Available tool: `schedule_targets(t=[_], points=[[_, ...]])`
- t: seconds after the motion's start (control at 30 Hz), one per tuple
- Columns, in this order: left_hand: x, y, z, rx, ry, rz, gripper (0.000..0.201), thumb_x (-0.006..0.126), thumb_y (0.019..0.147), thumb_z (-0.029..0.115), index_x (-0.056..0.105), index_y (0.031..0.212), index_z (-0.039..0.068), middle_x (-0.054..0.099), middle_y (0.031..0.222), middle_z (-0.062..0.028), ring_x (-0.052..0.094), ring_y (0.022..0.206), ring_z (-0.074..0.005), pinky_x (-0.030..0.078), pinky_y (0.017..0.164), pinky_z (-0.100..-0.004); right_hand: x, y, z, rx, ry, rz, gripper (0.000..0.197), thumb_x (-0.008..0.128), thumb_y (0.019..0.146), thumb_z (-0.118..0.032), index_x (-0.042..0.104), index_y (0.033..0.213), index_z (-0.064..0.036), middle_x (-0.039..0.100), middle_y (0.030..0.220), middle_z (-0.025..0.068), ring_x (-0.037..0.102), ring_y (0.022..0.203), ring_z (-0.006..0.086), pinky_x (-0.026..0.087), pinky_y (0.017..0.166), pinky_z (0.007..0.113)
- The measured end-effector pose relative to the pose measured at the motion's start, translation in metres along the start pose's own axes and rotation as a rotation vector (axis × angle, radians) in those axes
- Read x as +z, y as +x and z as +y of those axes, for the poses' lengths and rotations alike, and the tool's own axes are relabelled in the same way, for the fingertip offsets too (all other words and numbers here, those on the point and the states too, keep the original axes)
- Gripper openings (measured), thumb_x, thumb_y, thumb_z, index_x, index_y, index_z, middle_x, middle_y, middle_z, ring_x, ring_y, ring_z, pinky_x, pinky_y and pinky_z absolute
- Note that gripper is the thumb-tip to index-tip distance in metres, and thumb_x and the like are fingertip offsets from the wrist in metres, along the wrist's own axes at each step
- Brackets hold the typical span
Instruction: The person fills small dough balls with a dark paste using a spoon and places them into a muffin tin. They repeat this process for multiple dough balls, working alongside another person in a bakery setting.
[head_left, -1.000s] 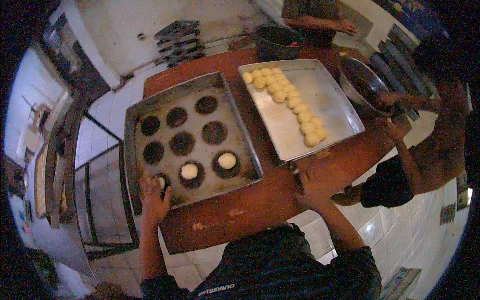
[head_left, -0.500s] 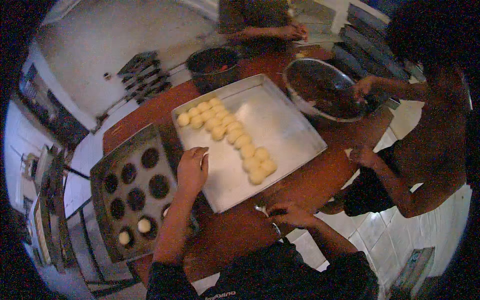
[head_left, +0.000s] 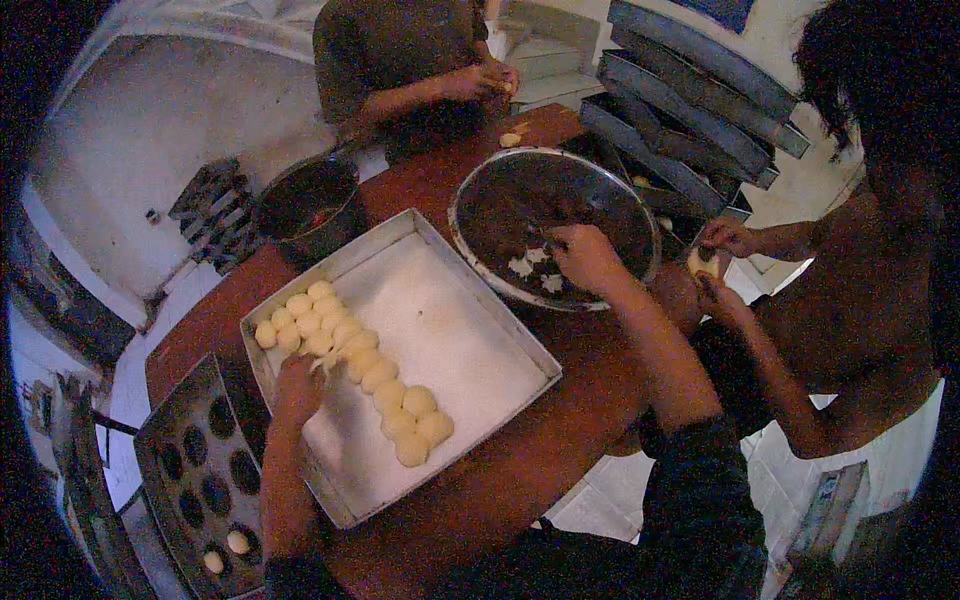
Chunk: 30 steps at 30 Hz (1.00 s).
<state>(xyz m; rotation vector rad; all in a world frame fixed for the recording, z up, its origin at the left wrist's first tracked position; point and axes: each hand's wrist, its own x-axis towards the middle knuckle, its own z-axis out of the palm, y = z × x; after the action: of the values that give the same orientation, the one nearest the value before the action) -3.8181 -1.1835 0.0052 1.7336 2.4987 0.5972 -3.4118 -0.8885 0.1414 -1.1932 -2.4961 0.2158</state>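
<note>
A row of pale dough balls (head_left: 377,372) lies across a shallow square metal tray (head_left: 470,335). At the left side of the row, the fingers of my left hand (head_left: 298,388) are closed on a dough ball (head_left: 326,362), which looks slightly stretched. My right hand (head_left: 588,260) reaches into a large round metal bowl (head_left: 654,262) holding a dark filling (head_left: 500,215). Its fingers are closed, and what they hold is too dark to make out. Several whitish pieces (head_left: 535,266) lie on the filling beside it.
A dark moulded baking pan (head_left: 215,440) with round hollows stands at left, two dough balls in it. Behind the tray is a dark pot (head_left: 308,200). One co-worker (head_left: 410,80) stands across the table; another (head_left: 820,270) at right handles dough. Metal pans (head_left: 680,120) are stacked behind.
My view has swung right, shifting the scene left. My left hand has gone from the tray's edge to the dough row, and my right hand from the table's near edge into the bowl.
</note>
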Motion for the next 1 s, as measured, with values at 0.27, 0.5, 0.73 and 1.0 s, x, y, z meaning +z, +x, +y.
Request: schedule_targets(t=[0.27,0.5,0.73,1.0], points=[[-0.120,-0.117,0.000,-0.469,-0.865,0.141,0.038,0.056,0.100,0.032,0.054,0.126,0.005,0.058,0.120,-0.0121,0.056,0.107,-0.0250,0.047,0.096,-0.0387,0.106,0.079,0.085,0.039,-0.346,-0.337,0.020,0.065,0.076,-0.012,0.073,0.088,0.0028,0.071,0.090,0.0235,0.070,0.088,0.0403,0.057,0.079,0.049],[-0.081,-0.197,-0.067,-1.133,-1.303,0.480,0.039,0.057,0.099,0.040,0.053,0.120,0.008,0.059,0.104,-0.0091,0.058,0.092,-0.0213,0.053,0.081,-0.0348,0.161,0.096,0.084,-0.034,-0.338,-0.463,0.020,0.067,0.074,-0.013,0.072,0.084,0.0041,0.071,0.087,0.0247,0.071,0.085,0.0400,0.057,0.077,0.049],[-0.091,-0.192,0.050,-0.754,-1.219,0.326,0.040,0.062,0.097,0.040,0.053,0.121,0.009,0.060,0.100,-0.0061,0.059,0.083,-0.0159,0.052,0.071,-0.0280,0.134,0.090,0.082,0.058,-0.064,-0.415,0.020,0.069,0.073,-0.013,0.072,0.083,0.0043,0.070,0.085,0.0272,0.070,0.086,0.0406,0.058,0.078,0.048],[-0.074,-0.246,0.008,-0.988,-1.419,0.553,0.049,0.062,0.097,0.043,0.054,0.125,0.004,0.063,0.106,-0.0091,0.063,0.078,-0.0169,0.051,0.068,-0.0282,0.181,0.098,0.084,-0.012,-0.290,-0.306,0.019,0.067,0.078,-0.009,0.070,0.091,0.0042,0.070,0.095,0.0269,0.069,0.093,0.0411,0.057,0.080,0.048]])
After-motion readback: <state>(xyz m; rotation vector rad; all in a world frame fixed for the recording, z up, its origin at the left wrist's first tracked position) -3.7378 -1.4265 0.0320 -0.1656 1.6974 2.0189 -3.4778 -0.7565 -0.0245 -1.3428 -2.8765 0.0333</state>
